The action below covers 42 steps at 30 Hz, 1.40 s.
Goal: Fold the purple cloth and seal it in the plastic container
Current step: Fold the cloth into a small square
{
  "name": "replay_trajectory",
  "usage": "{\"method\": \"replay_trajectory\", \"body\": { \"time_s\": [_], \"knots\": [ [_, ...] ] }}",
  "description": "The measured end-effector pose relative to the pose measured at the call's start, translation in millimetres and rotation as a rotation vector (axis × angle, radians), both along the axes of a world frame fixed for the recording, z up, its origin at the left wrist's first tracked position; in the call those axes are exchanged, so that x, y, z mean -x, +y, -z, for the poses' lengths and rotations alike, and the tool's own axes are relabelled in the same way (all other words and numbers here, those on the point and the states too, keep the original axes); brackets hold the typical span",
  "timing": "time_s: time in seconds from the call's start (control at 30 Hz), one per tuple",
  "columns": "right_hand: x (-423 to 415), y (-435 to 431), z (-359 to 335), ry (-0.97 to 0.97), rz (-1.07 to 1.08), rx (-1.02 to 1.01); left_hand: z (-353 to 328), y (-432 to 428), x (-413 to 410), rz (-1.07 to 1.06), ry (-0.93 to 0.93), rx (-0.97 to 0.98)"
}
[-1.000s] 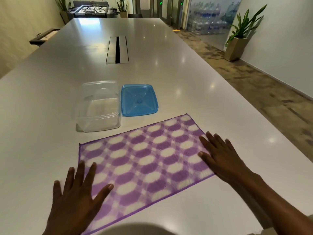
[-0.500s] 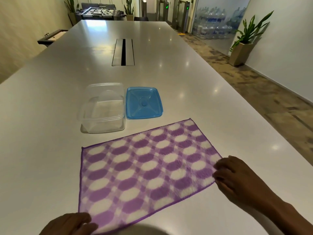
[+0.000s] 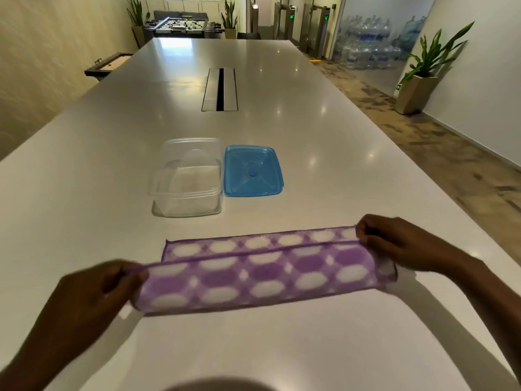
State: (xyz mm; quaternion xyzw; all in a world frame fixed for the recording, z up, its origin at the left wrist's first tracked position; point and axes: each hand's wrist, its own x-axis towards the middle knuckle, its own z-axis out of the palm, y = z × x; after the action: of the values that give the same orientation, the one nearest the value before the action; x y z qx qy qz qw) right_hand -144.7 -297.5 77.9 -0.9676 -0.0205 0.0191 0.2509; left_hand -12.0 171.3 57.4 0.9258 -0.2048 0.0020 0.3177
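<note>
A long, glossy white worktop runs away from the camera, with a narrow recessed slot set into its middle. On it stand a clear plastic container, open, and just to its right a blue lid lying flat. Nearer the camera, the purple patterned cloth lies with its far edge on the surface.
</note>
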Motion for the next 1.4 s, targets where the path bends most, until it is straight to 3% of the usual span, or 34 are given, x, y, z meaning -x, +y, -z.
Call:
{"method": "replay_trajectory", "body": {
  "time_s": [0.13, 0.23, 0.37, 0.43, 0.5, 0.63, 0.77, 0.9, 1.03, 1.4],
  "knots": [
    [-50.6, -14.1, 2.6, 0.113, 0.089, -0.003, 2.5, -26.7, -48.9, -0.032, -0.055, 0.052],
    [-76.5, -17.7, 13.5, 0.164, 0.133, 0.049, 17.4, -42.7, -70.7, -0.058, -0.071, -0.019],
    [-85.5, -18.9, 27.6, 0.231, 0.19, 0.175, 31.4, -59.8, -77.9, -0.127, 0.068, -0.102],
    [-82.5, -13.6, 31.8, 0.156, 0.248, 0.285, 35.8, -67.9, -67.9, -0.165, -0.032, -0.212],
    [-77.3, 1.1, 34.1, -0.043, 0.29, 0.399, 38.2, -79.5, -55.2, -0.151, -0.233, -0.323],
    [-79.0, 74.6, 34.7, -0.245, 0.222, 0.281, 34.7, -127.5, -29.0, 0.025, -0.433, -0.178],
    [-90.8, 146.2, 59.8, -0.145, 0.089, 0.187, 49.8, -171.1, -17.7, 0.253, -0.269, -0.09],
    [-91.4, 159.6, 92.8, 0.008, 0.107, 0.232, 78.3, -172.9, -28.9, 0.322, -0.145, -0.227],
    [-86.9, 145.7, 103.1, 0.019, 0.111, 0.295, 86.3, -158.2, -36.4, 0.325, -0.136, -0.391],
    [-34.9, 10.9, 113.3, 0.079, 0.421, 0.389, 100.0, -56.8, -54.3, 0.093, -0.115, -0.456]
  ]
}}
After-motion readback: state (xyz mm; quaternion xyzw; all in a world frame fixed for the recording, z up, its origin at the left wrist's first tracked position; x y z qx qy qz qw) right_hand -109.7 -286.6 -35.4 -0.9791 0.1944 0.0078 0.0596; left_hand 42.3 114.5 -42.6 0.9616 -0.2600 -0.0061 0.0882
